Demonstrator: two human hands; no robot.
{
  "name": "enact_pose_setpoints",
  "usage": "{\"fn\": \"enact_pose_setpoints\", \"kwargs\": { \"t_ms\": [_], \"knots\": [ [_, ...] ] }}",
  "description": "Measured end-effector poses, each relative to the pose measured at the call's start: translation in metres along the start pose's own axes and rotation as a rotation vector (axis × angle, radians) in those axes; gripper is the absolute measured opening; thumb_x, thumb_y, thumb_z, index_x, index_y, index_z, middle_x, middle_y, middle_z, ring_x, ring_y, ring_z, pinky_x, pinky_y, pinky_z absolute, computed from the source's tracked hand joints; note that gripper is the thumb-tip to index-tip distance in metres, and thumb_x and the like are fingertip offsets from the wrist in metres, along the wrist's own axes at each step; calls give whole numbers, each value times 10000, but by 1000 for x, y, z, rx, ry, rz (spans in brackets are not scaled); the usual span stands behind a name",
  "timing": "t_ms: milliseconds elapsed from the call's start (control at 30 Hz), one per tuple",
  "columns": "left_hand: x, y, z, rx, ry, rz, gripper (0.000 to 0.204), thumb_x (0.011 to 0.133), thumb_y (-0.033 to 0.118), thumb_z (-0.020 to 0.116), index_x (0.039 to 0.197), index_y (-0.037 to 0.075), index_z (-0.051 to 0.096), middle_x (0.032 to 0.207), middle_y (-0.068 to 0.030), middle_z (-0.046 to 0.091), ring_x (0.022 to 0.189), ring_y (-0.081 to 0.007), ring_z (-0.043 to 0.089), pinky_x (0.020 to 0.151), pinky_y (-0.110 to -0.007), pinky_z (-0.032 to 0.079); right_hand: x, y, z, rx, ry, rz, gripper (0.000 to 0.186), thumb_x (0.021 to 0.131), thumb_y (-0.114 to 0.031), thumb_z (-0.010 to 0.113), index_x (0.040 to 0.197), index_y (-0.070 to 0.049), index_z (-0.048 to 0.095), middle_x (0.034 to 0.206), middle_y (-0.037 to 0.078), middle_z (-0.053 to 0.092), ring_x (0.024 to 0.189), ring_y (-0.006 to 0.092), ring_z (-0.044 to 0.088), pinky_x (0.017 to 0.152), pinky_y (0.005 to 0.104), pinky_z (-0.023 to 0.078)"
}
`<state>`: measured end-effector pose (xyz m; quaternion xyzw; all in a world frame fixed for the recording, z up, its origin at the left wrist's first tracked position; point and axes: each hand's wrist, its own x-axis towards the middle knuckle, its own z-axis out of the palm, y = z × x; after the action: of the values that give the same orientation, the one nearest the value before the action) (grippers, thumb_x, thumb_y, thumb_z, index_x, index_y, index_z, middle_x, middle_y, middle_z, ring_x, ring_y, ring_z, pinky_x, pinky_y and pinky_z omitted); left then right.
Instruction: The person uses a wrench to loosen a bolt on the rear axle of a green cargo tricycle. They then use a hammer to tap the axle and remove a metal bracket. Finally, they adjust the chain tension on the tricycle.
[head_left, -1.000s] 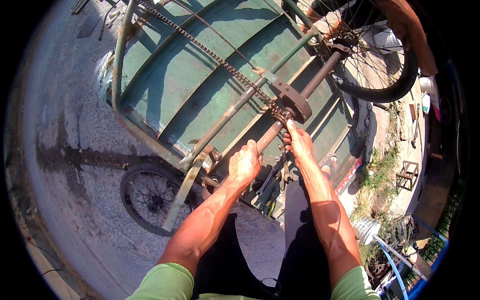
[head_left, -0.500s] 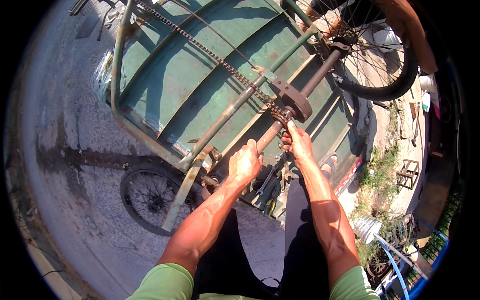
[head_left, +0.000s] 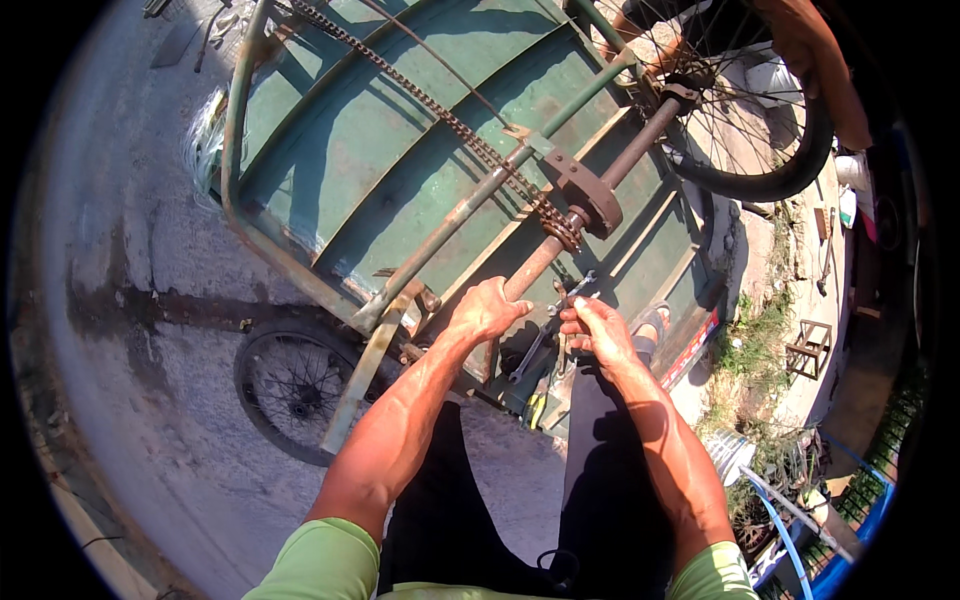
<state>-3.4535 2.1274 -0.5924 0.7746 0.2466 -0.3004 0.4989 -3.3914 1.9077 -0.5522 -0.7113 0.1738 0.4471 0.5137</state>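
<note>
My left hand (head_left: 490, 308) is wrapped round the near end of a rusty axle (head_left: 532, 268). Up the axle from it sits a small sprocket (head_left: 562, 232) with a rusty chain (head_left: 440, 108) looped round it, beside a brown bearing block (head_left: 585, 196). Apart from the sprocket, my right hand (head_left: 602, 332) hangs just right of the axle end. Its thumb and fingers are closed together; whether anything small is between them I cannot make out. Below and behind it, a wrench (head_left: 528, 358) and yellow-and-black pliers (head_left: 536, 408) lie on the green panel.
The green cart body (head_left: 420, 190) with its pipe frame (head_left: 440, 240) fills the middle. A spoked wheel (head_left: 760, 185) is on the axle's far end, with another person's arm (head_left: 835, 80) over it. Another wheel (head_left: 300, 395) is at left. A small metal stool frame (head_left: 808, 348) stands right.
My right hand has come off the chain at the sprocket and moved down toward me. My left hand stays on the axle end, shifted slightly.
</note>
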Motion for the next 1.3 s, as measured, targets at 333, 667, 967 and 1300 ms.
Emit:
{"fn": "enact_pose_setpoints", "kwargs": {
  "t_ms": [333,667,967,1300],
  "knots": [
    [1,-8,-12,-375,-280,4,304,871,282,744,909,40,564,688,-34,573,506,-130,520,458,-299,427,-180,38,18,130,-302,289,341,1033,-224,555,1282,4,598,1059,90,683,909,138,665,751,248,515],
    [-1,-2,0,-35,-4,15,358,816,271,703,1051,8,643,910,-210,696,843,-328,687,755,-440,530,-148,25,50,67,-268,63,348,1013,-254,607,1259,-8,611,1055,53,695,900,103,645,774,245,494],
    [-5,5,-8,-169,-115,-43,353,829,283,770,1020,28,620,751,-79,632,620,-183,609,584,-350,494,-140,30,43,-17,-272,30,386,971,-239,658,1271,-1,614,1039,59,699,885,106,643,769,253,498],
    [2,-4,-5,-180,-148,2,379,828,326,798,995,23,642,773,-24,633,645,-125,559,599,-299,464,-132,46,29,-132,-226,-28,434,952,-268,684,1278,10,614,1087,117,714,950,156,668,863,307,530]
  ]
}}
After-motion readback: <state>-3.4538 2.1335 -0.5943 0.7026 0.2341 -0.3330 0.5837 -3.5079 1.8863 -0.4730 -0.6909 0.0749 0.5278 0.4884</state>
